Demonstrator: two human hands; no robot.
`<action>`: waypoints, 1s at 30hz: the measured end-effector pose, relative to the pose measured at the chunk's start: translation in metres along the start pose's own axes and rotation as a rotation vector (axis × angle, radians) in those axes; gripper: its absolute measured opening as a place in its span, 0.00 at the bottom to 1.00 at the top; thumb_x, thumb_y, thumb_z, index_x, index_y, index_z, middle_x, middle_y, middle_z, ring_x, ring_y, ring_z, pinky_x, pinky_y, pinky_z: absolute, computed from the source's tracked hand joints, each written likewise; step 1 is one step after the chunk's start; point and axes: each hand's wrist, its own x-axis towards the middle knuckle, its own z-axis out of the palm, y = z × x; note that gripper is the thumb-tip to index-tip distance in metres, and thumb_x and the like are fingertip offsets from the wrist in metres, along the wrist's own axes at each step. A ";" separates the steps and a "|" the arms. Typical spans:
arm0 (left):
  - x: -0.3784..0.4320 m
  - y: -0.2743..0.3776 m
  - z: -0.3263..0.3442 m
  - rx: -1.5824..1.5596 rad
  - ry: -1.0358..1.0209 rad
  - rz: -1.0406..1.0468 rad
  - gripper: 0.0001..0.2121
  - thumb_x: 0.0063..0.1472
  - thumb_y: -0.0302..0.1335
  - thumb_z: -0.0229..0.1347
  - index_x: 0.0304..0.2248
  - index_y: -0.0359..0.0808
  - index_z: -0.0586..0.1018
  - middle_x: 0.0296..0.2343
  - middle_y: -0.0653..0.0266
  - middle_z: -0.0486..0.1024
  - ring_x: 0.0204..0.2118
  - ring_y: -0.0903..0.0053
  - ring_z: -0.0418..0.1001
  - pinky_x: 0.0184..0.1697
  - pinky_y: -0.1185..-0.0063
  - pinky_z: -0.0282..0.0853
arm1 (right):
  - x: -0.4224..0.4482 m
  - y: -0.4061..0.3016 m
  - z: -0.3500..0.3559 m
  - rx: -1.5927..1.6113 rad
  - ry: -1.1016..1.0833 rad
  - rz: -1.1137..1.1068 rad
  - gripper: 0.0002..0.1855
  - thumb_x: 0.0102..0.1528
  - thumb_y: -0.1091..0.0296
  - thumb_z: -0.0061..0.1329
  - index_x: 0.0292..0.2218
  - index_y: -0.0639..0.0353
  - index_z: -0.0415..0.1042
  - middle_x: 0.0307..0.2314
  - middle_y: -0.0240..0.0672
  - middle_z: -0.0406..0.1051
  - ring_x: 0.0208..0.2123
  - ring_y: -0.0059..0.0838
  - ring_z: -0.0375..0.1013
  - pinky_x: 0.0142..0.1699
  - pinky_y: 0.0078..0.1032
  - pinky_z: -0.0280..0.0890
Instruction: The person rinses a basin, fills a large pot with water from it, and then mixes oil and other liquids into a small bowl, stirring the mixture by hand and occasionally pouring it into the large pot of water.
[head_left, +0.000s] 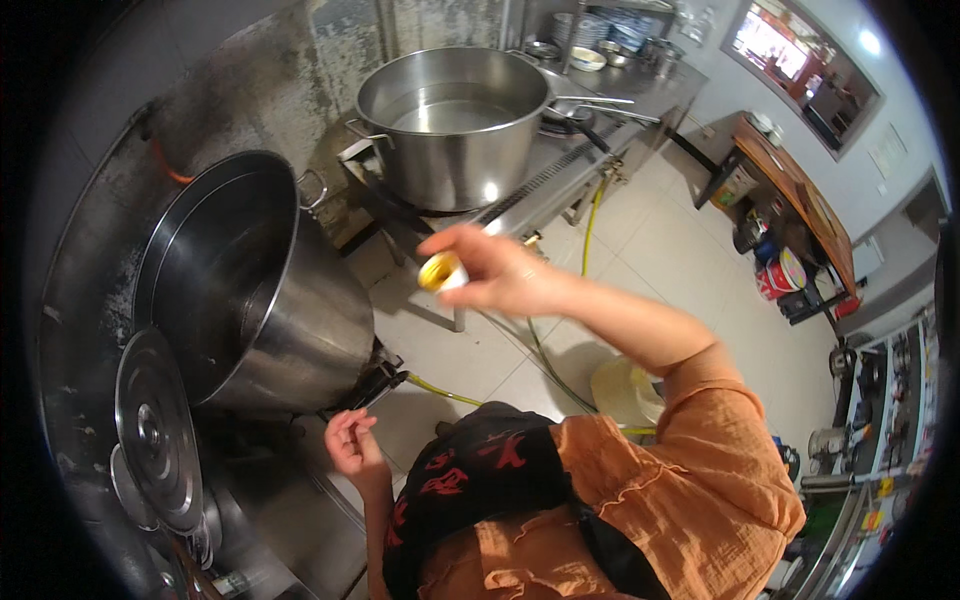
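My right hand is raised in front of me and holds a small white cup, its yellow inside facing the camera; motion blurs both. Low on the left, beside the big pot, my left hand has its fingers loosely curled and appears to hold nothing. A tall, dark-walled steel stockpot stands to the left, its inside mostly in shadow. Beyond my right hand, a wide steel pot with clear liquid in it rests on a metal stove.
Round steel lids lean at the left. Long-handled pans lie behind the wide pot. A yellow gas hose runs down to the tiled floor. A pale bucket stands near my right side, and a wooden table is farther off.
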 end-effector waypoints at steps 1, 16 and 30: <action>0.004 -0.002 0.002 0.014 0.002 -0.027 0.12 0.56 0.17 0.43 0.41 0.32 0.63 0.33 0.58 0.68 0.31 0.78 0.68 0.39 0.82 0.63 | 0.009 0.002 -0.017 -0.098 0.010 -0.038 0.22 0.48 0.73 0.51 0.44 0.61 0.60 0.32 0.32 0.68 0.35 0.19 0.67 0.41 0.18 0.63; 0.073 -0.019 0.054 0.081 0.225 -0.201 0.08 0.57 0.16 0.41 0.36 0.29 0.65 0.33 0.58 0.68 0.34 0.76 0.68 0.40 0.80 0.64 | 0.236 0.143 -0.274 -1.253 -0.245 0.147 0.22 0.49 0.59 0.47 0.41 0.66 0.64 0.30 0.41 0.70 0.32 0.35 0.71 0.37 0.30 0.65; 0.088 -0.022 0.099 0.264 0.401 -0.272 0.06 0.57 0.16 0.40 0.34 0.29 0.67 0.31 0.59 0.69 0.33 0.78 0.68 0.40 0.81 0.63 | 0.278 0.255 -0.296 -1.508 -0.920 0.163 0.17 0.46 0.74 0.44 0.40 0.63 0.67 0.32 0.45 0.70 0.32 0.38 0.71 0.34 0.32 0.67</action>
